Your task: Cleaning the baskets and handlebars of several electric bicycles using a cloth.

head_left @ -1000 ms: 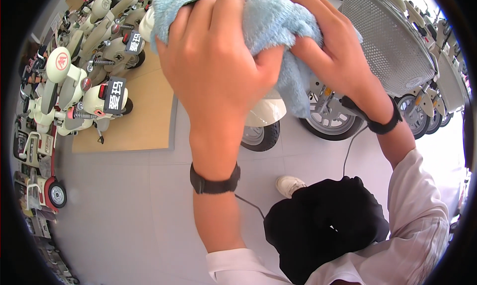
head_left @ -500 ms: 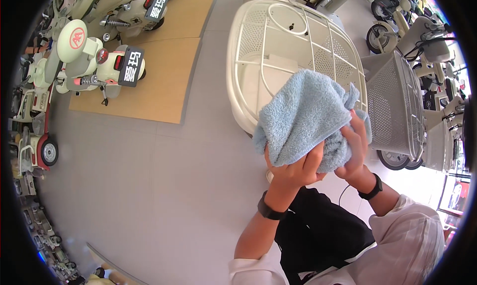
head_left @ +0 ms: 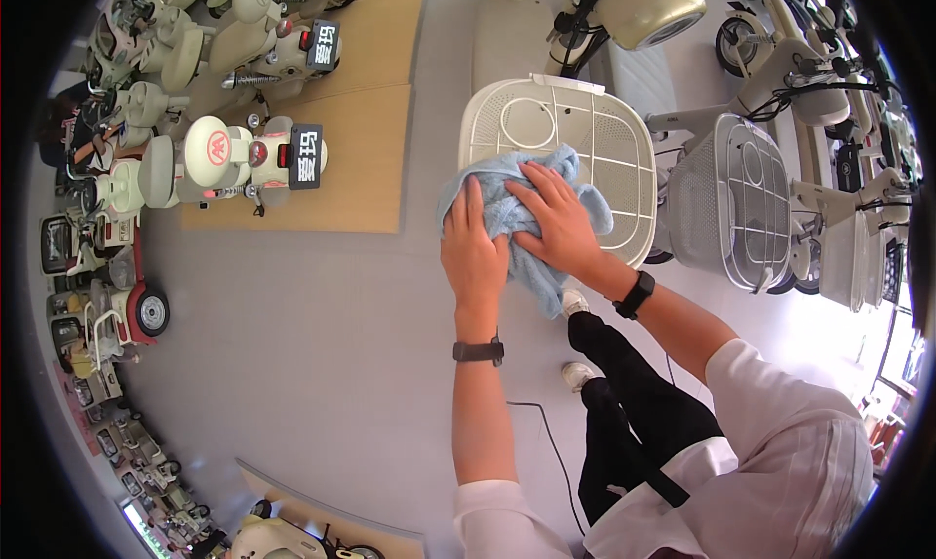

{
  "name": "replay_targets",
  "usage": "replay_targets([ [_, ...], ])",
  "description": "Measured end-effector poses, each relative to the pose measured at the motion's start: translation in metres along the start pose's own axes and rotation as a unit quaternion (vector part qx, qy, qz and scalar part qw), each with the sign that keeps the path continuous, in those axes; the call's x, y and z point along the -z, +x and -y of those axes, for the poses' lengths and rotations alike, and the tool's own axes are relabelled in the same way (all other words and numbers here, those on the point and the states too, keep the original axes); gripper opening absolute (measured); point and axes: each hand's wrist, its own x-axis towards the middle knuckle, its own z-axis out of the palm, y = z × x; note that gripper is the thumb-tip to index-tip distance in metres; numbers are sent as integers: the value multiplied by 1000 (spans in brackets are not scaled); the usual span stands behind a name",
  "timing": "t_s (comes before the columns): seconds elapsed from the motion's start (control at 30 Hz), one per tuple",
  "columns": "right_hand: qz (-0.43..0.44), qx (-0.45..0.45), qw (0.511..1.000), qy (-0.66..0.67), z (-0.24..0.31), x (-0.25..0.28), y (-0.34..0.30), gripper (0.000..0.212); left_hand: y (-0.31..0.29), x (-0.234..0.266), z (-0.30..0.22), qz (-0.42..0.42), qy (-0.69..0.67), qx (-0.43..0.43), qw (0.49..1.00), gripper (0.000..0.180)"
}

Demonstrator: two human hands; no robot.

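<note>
A light blue towel lies bunched at the near left corner of a cream basket with a wire-grid top. My left hand grips the towel's left part, fingers pointing away from me over the cloth. On its right side my right hand holds it too, fingers bent over the folds and thumb toward the left hand. One end of the towel hangs down below the right hand. The cloth covers the basket's near left corner and hides what the fingertips touch.
A cream headlight housing rises behind the basket. Right of it stands another mesh basket among parked scooters. More scooters stand at the left around tan boards. A black cable runs across the floor near my feet.
Both hands have gone left and farther from me with the towel, from above the basket's near side to its near left corner. More of the basket and my legs now show.
</note>
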Motion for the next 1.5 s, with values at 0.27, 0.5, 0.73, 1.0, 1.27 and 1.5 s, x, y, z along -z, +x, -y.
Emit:
replay_targets([
  [0.27,59,-63,996,34,34,5,-36,65,-53,-9,3,-15,-11,75,997,65],
  [0.5,118,-58,991,2,46,13,-53,69,-83,-6,-2,27,-71,102,992,59],
  [0.73,37,-129,991,-22,58,-16,22,70,26,19,27,92,-129,36,987,62],
  [1.0,-49,-297,951,-77,73,-48,67,70,105,28,56,256,-149,-49,954,66],
  [1.27,-126,-365,917,-105,57,-50,121,70,181,15,48,308,-164,-116,930,60],
  [1.5,-127,-379,912,-95,74,-60,107,73,174,27,75,403,-100,-166,894,66],
])
